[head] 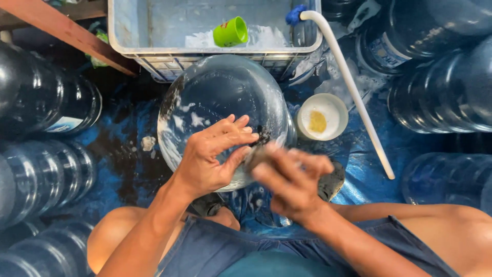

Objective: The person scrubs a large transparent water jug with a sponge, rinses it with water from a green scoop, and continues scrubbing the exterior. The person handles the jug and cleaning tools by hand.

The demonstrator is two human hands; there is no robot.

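Water jug (223, 110), the big clear round-bodied kind, lies on its side between my knees with its bottom toward the crate (154, 48) and its soapy wall turned up at me. I see my left hand (210, 154) spread flat against that wall, fingers open and pressing, which I judge steadies the jug so it cannot roll. My right hand (292, 179) is blurred with motion; it seems closed around a dark scrubbing pad (256, 156) at the jug's near side, just beside the left fingertips, though the blur keeps me from being sure of the grip. White suds streak the glassy surface where the pad has reach.

Edges next. The pale crate sits right behind the jug, touching or nearly so, with a green cup (230, 32) tipped inside it. A white pipe (348, 82) runs down slantwise on my right, close to a small white bowl (322, 117) holding something yellow. Dark empty jugs (46, 102) crowd the left, and more jugs (441, 87) stack on the right. The wet blue tarp (128, 164) on the floor shows open patches only to either side of the jug, so room for turning it is narrow; forward is blocked by the crate.
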